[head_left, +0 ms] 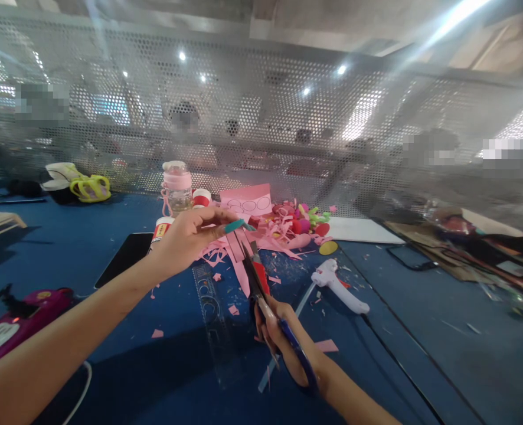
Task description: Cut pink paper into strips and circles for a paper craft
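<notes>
My left hand (188, 236) is closed, fingertips pinching a small teal piece (234, 225) along with a pink paper strip (235, 248) that hangs below it. In my right hand (283, 330) is a pair of scissors (297, 357) with dark blue handles. Their blades point up and away, and the tips reach the pink strip just under my left fingertips. Whether the blades are cutting through the paper cannot be made out. Behind my hands lies a heap of pink paper scraps (283, 227), with a pink sheet (246, 200) bearing drawn ovals at its back.
A white glue gun (339, 286) with a black cord lies to the right. A clear stencil ruler (212, 313) sits under my hands. Left are a dark phone-like slab (124, 257), a pink-lidded bottle (176, 186) and a purple device (26, 319). A perforated metal screen (252, 118) stands behind.
</notes>
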A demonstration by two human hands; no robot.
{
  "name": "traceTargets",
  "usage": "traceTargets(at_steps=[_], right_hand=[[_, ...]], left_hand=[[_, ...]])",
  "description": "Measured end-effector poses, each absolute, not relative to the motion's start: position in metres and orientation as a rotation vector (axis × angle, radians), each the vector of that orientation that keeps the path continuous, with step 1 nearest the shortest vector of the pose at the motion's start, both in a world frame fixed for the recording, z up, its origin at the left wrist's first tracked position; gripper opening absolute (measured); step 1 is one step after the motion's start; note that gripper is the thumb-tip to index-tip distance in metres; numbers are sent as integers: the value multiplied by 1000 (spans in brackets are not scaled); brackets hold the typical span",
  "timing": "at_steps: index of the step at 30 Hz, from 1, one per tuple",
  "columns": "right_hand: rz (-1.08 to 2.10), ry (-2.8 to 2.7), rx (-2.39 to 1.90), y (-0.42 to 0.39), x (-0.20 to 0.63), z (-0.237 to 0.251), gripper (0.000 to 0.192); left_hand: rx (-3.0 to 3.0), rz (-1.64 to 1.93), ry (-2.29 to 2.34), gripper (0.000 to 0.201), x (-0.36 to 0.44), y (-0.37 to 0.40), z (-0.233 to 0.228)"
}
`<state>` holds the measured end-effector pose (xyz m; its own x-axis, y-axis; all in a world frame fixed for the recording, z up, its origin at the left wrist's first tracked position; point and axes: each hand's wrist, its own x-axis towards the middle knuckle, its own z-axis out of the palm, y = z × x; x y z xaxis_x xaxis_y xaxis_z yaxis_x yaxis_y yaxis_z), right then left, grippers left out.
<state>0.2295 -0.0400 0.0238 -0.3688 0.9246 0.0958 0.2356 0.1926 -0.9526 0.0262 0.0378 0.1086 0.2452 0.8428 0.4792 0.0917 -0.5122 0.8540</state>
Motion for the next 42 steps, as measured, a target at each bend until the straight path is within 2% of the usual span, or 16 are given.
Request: traceTargets(at_steps=[32,37,42], right_hand=[[1157,-1789,-1149,-42,230,22,48],[1129,-1845,-1117,-41,231,22,48],[1136,-1831,-1091,-42,231,23,48]], left_hand=[[1884,1208,785,18,25,38,109],[1840,1193,677,37,24,39,107],[1886,1204,661,39,23,42,101]])
